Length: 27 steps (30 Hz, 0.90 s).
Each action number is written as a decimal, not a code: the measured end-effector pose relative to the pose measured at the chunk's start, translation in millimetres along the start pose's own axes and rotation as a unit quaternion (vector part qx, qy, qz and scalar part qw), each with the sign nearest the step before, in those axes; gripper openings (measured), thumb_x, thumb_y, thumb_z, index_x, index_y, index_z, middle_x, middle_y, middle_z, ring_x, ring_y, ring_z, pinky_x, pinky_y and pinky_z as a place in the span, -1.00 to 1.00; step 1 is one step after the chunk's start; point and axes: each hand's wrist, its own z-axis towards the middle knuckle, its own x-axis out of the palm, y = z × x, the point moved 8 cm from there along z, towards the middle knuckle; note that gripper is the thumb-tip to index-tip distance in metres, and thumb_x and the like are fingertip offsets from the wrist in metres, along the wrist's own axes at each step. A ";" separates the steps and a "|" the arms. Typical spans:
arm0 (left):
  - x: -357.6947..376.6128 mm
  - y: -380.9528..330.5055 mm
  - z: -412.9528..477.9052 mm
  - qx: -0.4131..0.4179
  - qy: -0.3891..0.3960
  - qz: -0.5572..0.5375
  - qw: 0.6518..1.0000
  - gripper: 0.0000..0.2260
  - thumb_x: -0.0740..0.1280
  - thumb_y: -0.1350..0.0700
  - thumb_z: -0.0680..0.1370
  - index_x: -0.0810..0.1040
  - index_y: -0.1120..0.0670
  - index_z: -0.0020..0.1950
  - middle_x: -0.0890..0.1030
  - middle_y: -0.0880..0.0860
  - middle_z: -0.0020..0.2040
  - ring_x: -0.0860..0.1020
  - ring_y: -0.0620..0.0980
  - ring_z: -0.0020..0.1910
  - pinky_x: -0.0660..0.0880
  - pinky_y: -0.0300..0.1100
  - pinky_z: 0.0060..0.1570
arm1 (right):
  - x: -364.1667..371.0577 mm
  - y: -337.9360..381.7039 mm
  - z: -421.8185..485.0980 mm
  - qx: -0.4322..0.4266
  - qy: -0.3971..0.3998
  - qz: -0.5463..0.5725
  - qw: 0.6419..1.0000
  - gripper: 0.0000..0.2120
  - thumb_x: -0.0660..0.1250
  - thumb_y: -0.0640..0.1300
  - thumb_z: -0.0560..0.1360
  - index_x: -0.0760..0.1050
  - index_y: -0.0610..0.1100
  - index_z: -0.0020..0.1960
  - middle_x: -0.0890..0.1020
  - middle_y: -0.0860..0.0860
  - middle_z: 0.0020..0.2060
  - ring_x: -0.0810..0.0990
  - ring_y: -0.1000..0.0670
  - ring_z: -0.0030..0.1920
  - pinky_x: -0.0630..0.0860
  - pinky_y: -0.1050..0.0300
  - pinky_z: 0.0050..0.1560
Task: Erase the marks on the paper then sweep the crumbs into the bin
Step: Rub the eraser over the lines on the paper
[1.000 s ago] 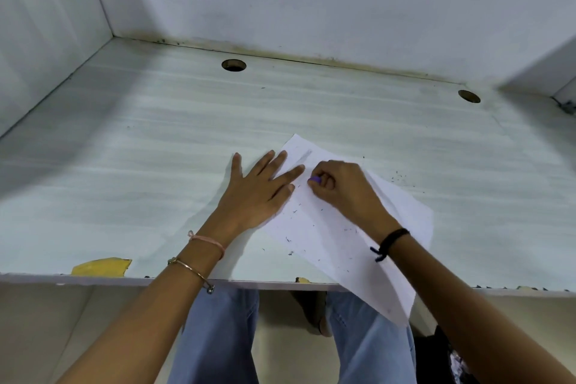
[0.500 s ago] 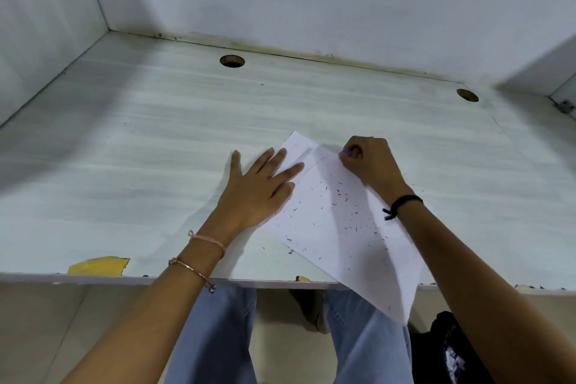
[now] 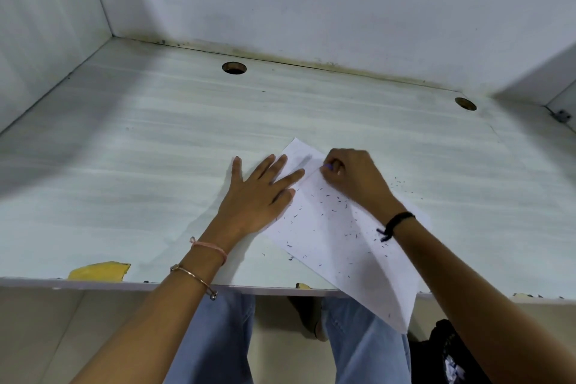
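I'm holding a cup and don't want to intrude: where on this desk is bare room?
Bare: the wide desk stretch left of the left hand, and the strip behind the paper up to the two holes. Crowded: the paper, where the right hand holds the eraser amid crumbs; more crumbs right of it.

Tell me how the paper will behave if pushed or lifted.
Probably floppy: the paper hangs past the desk edge at its near corner. Likely light and apt to slide, since the left hand presses flat on it while the right hand grips the eraser. Tilting it would probably spill the crumbs.
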 end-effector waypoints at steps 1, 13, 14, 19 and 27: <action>0.2 -0.3 -0.4 0.000 0.002 0.000 1.000 -0.48 -0.34 -0.21 0.53 -0.10 -0.36 0.51 -0.10 -0.14 0.59 -0.15 -0.14 0.55 -0.21 0.33 0.40 | 10.4 12.8 -10.9 -0.024 0.024 0.010 0.999 -0.94 0.32 -0.20 0.40 0.51 -0.17 -0.24 0.56 -0.02 -0.37 0.46 0.02 -0.35 0.39 0.14 -0.29; -4.5 0.2 0.4 -0.005 -0.024 -0.030 0.999 -0.41 -0.35 -0.15 0.52 0.05 -0.22 0.54 0.02 -0.17 0.57 -0.06 -0.22 0.54 -0.19 0.25 0.43 | -11.9 -19.7 0.7 0.053 -0.039 0.041 0.997 -0.94 0.33 -0.23 0.44 0.52 -0.21 -0.20 0.56 -0.06 -0.36 0.46 0.03 -0.37 0.41 0.22 -0.33; -6.8 2.7 1.3 -0.012 -0.027 -0.058 0.998 -0.47 -0.26 -0.11 0.58 0.12 -0.17 0.53 0.08 -0.17 0.57 -0.02 -0.24 0.53 -0.20 0.20 0.45 | -7.1 -10.4 -7.4 0.051 -0.035 0.092 0.994 -0.96 0.35 -0.21 0.44 0.53 -0.17 -0.19 0.54 -0.05 -0.38 0.41 0.08 -0.42 0.38 0.30 -0.38; -16.6 15.2 0.0 -0.029 -0.050 -0.214 0.975 -0.61 0.09 0.24 0.64 0.39 -0.06 0.43 0.28 -0.14 0.50 0.16 -0.27 0.48 -0.26 -0.05 0.46 | 28.3 29.2 -40.8 -0.020 0.036 0.145 0.989 -0.95 0.37 -0.21 0.46 0.56 -0.08 -0.13 0.61 -0.05 -0.24 0.51 0.04 -0.30 0.40 0.40 -0.26; -15.7 15.6 -9.1 0.018 -0.053 -0.083 0.995 -0.58 -0.10 -0.13 0.65 0.27 -0.18 0.48 0.16 -0.17 0.54 0.01 -0.18 0.54 -0.12 -0.05 0.48 | 21.9 35.3 -55.4 -0.015 0.008 0.186 0.982 -0.94 0.42 -0.23 0.44 0.62 -0.13 -0.10 0.64 0.01 -0.18 0.57 0.11 -0.16 0.45 0.46 -0.14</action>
